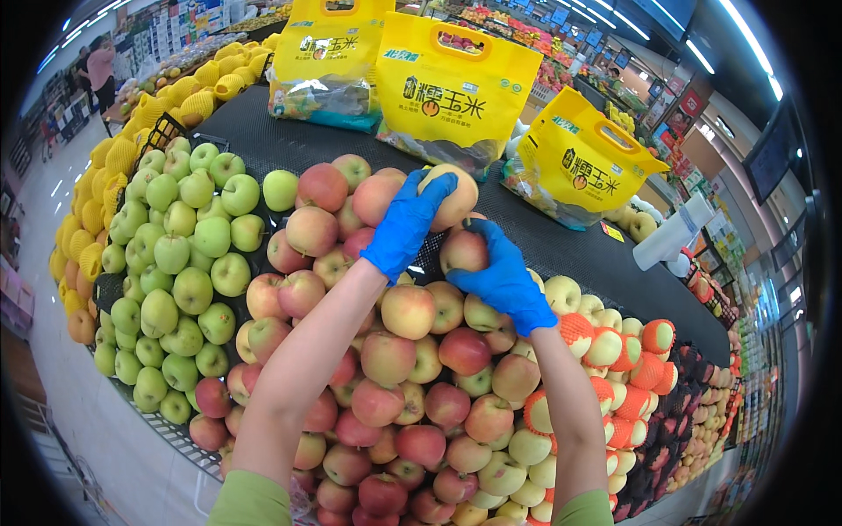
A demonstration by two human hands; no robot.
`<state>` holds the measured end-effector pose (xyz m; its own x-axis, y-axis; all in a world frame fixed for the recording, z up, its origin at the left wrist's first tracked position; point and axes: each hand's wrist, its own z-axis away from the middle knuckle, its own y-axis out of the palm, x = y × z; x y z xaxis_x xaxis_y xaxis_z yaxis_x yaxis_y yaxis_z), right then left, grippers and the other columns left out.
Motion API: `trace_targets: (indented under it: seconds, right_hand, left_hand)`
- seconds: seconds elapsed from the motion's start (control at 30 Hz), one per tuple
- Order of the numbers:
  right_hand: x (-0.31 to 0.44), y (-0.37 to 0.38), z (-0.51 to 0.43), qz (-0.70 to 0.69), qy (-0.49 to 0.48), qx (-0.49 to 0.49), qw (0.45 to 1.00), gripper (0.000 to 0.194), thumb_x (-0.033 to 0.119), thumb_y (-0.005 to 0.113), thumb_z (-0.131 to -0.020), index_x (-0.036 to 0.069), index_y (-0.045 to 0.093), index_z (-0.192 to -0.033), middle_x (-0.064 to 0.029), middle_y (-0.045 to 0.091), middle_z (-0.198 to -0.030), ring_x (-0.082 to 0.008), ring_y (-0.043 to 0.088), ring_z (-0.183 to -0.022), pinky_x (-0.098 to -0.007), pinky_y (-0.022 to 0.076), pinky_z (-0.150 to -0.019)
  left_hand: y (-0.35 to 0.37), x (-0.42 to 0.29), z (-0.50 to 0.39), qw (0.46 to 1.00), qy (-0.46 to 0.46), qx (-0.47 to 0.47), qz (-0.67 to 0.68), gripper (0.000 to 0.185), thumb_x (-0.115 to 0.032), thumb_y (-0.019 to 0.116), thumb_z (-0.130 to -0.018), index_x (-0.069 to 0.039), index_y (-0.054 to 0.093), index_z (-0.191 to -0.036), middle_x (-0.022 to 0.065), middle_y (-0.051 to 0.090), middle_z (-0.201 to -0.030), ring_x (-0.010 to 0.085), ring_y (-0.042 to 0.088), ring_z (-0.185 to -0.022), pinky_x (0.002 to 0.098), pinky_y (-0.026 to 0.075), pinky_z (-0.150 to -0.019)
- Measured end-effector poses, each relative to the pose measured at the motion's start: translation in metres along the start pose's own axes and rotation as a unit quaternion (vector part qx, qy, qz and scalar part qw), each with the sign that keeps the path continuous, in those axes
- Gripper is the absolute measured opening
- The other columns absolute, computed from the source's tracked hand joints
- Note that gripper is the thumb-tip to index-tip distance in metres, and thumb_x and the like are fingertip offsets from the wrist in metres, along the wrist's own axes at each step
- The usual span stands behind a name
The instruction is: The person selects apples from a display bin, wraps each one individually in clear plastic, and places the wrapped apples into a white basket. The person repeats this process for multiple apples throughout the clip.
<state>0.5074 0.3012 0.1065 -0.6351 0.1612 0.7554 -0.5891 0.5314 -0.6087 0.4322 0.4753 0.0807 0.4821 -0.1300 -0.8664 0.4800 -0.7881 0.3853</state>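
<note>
Both my hands wear blue gloves and reach over a heap of red and yellow apples (388,357). My left hand (413,220) grips a pale yellow-pink apple (454,197) at the top edge of the heap, by the middle yellow bag. Just below and to the right, my right hand (503,276) holds a redder apple (463,252) between thumb and fingers. Black mesh lining shows between my hands. Green apples (193,289) are piled on the left of the red ones.
Three yellow printed bags (454,92) with handles stand on the black shelf (243,125) behind the heap. Foam-netted fruit lies at the left (200,105) and the right (635,401). A roll of plastic bags (674,230) is at the right. Two people stand far off at upper left.
</note>
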Motion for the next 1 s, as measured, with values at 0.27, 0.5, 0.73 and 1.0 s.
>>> trace_targets:
  seconds: [0.27,0.5,0.73,1.0]
  right_hand:
    - [-0.001,-0.02,0.02,-0.151,0.076,-0.006,0.986,0.078,0.017,0.086,-0.074,0.004,0.05,-0.142,-0.0161,0.058,-0.136,-0.0246,0.056,-0.126,-0.0361,0.0489,-0.106]
    - [0.034,-0.032,0.064,-0.299,0.073,0.023,0.951,0.079,0.007,0.08,-0.077,0.006,0.046,-0.148,-0.0136,0.055,-0.137,-0.0225,0.054,-0.127,-0.0351,0.0477,-0.107]
    - [0.069,-0.037,0.106,-0.342,0.034,0.093,0.935,0.094,0.009,0.078,-0.078,0.008,0.031,-0.16,-0.0123,0.044,-0.151,-0.0233,0.048,-0.136,-0.0365,0.0422,-0.114]
    - [0.104,-0.049,0.156,-0.367,0.031,0.113,0.923,0.101,0.003,0.07,-0.07,0.008,0.029,-0.162,-0.0098,0.04,-0.157,-0.0226,0.046,-0.14,-0.0323,0.047,-0.109]
  left_hand:
    - [0.013,-0.026,0.019,0.937,-0.177,0.072,0.293,0.045,-0.038,0.06,-0.102,-0.006,0.054,-0.134,0.0155,0.06,-0.124,0.0306,0.059,-0.117,0.0447,0.051,-0.101]
    - [0.019,-0.058,0.069,0.92,-0.192,0.107,0.324,0.06,-0.043,0.051,-0.106,-0.001,0.039,-0.148,0.0241,0.051,-0.14,0.0408,0.056,-0.125,0.0505,0.049,-0.109]
    - [0.036,-0.094,0.114,0.921,-0.246,0.044,0.298,0.064,-0.052,0.059,-0.1,-0.008,0.047,-0.145,0.0183,0.06,-0.133,0.0393,0.069,-0.105,0.0463,0.064,-0.083]
    - [0.062,-0.125,0.165,0.939,-0.219,0.047,0.26,0.069,-0.054,0.051,-0.104,-0.007,0.034,-0.152,0.0237,0.051,-0.141,0.0423,0.062,-0.118,0.05,0.058,-0.096]
